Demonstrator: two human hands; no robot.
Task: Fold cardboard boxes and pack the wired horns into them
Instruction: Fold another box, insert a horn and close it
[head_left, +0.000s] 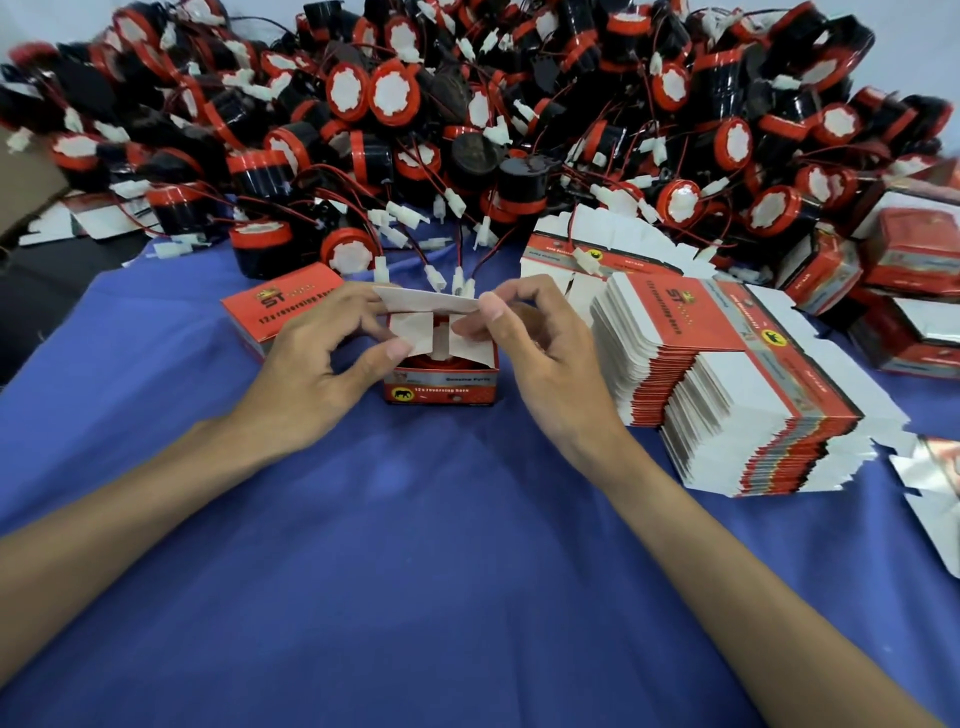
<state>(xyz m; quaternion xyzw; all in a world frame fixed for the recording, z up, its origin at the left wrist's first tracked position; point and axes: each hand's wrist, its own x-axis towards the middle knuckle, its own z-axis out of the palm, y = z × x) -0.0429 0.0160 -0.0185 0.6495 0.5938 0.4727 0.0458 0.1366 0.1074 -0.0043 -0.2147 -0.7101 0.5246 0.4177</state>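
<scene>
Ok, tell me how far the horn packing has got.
Done: a closed box lies left of the hands, more assembled boxes far right. In hand: the open box holds a red horn; left hand and right hand hold its top flaps. Left: the big pile of loose horns and the stack of flat boxes.

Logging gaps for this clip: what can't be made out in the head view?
Head view:
- horn in the open box: only a red sliver shows; side flaps, left hand and right hand cover it.
- closed box: near corner behind the left hand.
- flat-box stack print: too small.
- loose flat box: cut by the right edge.
</scene>
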